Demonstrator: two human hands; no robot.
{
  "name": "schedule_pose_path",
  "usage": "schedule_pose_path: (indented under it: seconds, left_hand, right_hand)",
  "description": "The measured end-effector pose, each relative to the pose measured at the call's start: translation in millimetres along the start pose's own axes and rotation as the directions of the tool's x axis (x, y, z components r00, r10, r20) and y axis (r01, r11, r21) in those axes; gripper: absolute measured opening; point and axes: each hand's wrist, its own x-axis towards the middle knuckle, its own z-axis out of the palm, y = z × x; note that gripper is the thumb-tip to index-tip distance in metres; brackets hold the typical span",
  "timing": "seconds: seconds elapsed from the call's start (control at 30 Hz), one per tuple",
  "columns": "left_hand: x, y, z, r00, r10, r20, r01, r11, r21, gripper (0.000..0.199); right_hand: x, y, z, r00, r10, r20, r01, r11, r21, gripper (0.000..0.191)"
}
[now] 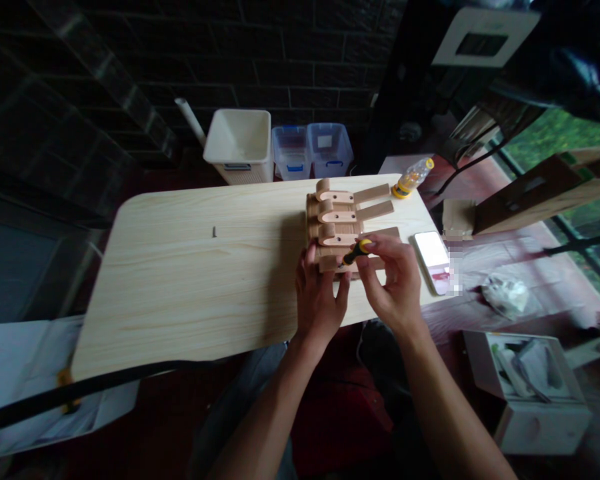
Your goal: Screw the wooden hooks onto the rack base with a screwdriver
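Observation:
A wooden assembly [336, 217] with several parallel slats and rounded end pieces stands at the right part of the table, dark screw heads showing in the slats. My right hand [391, 280] grips a black and yellow screwdriver [356, 252], its tip down at the nearest slat. My left hand [321, 300] is around the near left end of the assembly, thumb and fingers on either side of that slat. Whether the tip sits in a screw is too small to tell. A single screw [214, 232] lies on the table left of the assembly.
The pale wooden table [190, 287] carries a phone [433, 262] at right and a clear bottle with yellow ends [414, 178] at the far right corner. A white bin [239, 143] and clear plastic boxes [329, 148] stand behind it. An open white box [530, 380] sits lower right.

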Motion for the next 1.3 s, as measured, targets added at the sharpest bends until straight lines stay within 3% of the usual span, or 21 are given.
schedule_pose_path:
  seconds: [1.07, 1.3]
  left_hand:
    - [0.8, -0.7, 0.1, 1.000, 0.027, -0.006, -0.027, 0.999, 0.023, 0.040]
    - [0.7, -0.2, 0.0, 1.000, 0.022, -0.007, -0.022, 1.000, 0.010, 0.041]
  right_hand:
    - [1.8, -1.1, -3.8, 1.000, 0.010, -0.002, -0.010, 1.000, -0.011, 0.021]
    - [-0.2, -3.0, -1.0, 0.999, 0.028, 0.024, -0.029, 0.998, 0.057, 0.024]
